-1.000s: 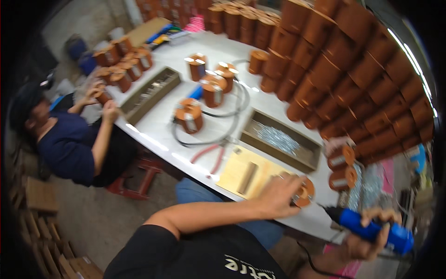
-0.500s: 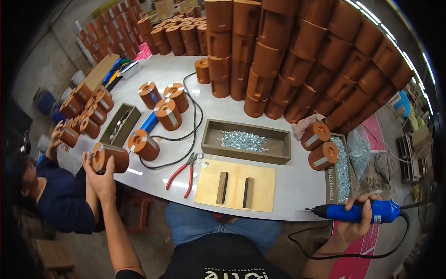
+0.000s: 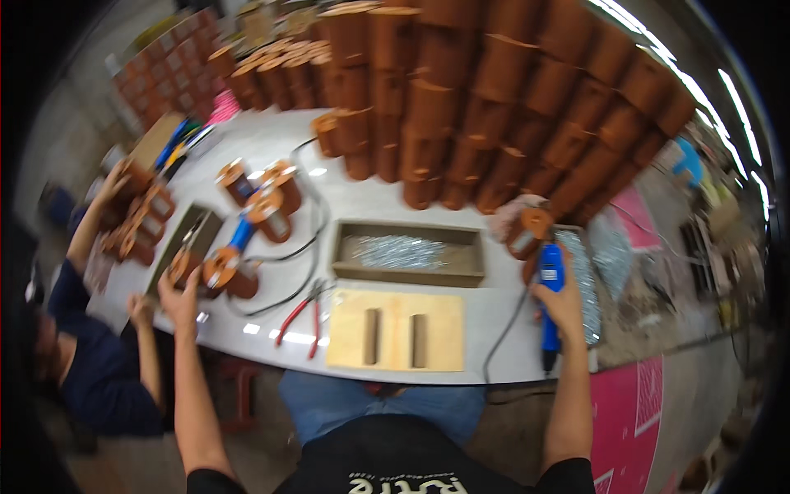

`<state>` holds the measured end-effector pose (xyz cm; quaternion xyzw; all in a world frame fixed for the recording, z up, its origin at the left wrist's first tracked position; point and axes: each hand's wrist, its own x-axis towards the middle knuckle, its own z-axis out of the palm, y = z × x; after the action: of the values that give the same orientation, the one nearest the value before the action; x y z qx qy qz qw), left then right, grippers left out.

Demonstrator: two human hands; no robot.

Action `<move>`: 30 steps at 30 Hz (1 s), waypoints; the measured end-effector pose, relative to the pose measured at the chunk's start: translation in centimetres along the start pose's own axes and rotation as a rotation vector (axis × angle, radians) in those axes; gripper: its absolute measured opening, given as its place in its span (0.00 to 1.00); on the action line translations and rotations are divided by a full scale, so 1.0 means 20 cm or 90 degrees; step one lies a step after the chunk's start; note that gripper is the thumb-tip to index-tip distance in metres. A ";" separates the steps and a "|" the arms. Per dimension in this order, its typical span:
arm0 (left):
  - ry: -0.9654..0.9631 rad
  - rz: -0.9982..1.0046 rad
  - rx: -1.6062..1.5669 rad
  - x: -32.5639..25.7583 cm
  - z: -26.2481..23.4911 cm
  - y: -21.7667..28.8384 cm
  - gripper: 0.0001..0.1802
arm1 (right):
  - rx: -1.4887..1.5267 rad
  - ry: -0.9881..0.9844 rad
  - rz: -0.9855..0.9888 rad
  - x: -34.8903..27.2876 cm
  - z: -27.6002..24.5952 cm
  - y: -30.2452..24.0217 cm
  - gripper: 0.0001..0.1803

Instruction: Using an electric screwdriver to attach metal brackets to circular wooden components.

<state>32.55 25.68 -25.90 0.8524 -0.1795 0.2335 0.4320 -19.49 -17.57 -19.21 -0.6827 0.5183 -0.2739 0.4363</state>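
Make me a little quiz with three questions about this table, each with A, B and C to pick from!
1. Where do the red-handled pliers lie?
A. inside the tray of screws
B. on the white table, left of the wooden board
C. on top of the stacked coils

2. How many slots are cut in the wooden board?
A. two
B. four
C. none

3. What is the right hand doing?
A. lying flat and empty
B. holding the blue power tool
C. holding the pliers

Answers:
1. B: they rest on the white table, just left of the board.
2. A: two dark upright slots show side by side.
3. B: its fingers wrap the blue power tool, while the left hand grips a brown coil.
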 end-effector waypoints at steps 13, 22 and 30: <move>0.080 0.159 0.074 -0.26 -0.08 0.59 0.23 | -0.285 0.143 -0.021 -0.08 0.02 0.00 0.27; -0.544 0.254 0.020 -0.67 0.29 0.97 0.13 | -0.199 -0.057 -0.205 -0.58 0.10 -0.30 0.20; -0.467 0.231 0.004 -0.71 0.41 0.95 0.06 | -0.173 -0.307 -0.209 -0.61 0.26 -0.26 0.27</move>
<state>13.20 9.71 -25.66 0.8348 -0.4687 -0.0129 0.2886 -16.68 -4.06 -16.17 -0.8545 0.3146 -0.0991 0.4013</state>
